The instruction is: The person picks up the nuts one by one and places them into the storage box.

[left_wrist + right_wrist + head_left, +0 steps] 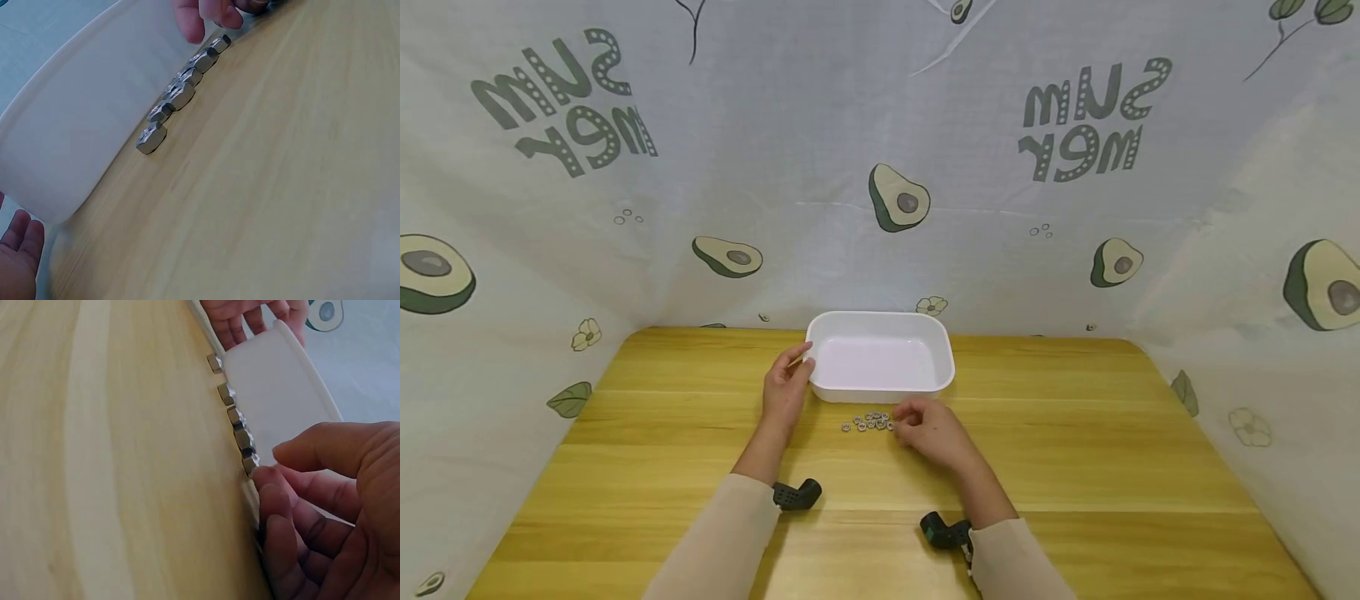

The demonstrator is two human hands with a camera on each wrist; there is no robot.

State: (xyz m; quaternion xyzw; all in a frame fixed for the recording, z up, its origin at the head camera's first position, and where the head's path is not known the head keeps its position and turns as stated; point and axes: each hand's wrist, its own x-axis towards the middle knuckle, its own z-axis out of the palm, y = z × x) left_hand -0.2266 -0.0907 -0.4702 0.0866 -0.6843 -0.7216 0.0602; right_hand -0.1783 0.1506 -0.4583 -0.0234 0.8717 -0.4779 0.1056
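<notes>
A white rectangular plastic bin [880, 395] stands on the wooden table. Before its near wall lies a cluster of small hexagonal metal nuts [871, 424], seen close up in the left wrist view as a row of nuts [181, 95]. At the bin's left end, my left hand [786, 392] touches the rim with thumb and fingertips, its fingers loosely extended. Over the right end of the cluster is my right hand [934, 429], thumb and forefinger apart in the right wrist view, fingertips right by the nearest nut [251, 464]. No nut shows between them.
A pale cloth [820, 125] printed with avocados and lettering hangs behind and beside the table [1075, 433]. Dark wrist-worn devices, one on the left wrist [797, 495] and another on the right [946, 531], sit near the beige sleeves.
</notes>
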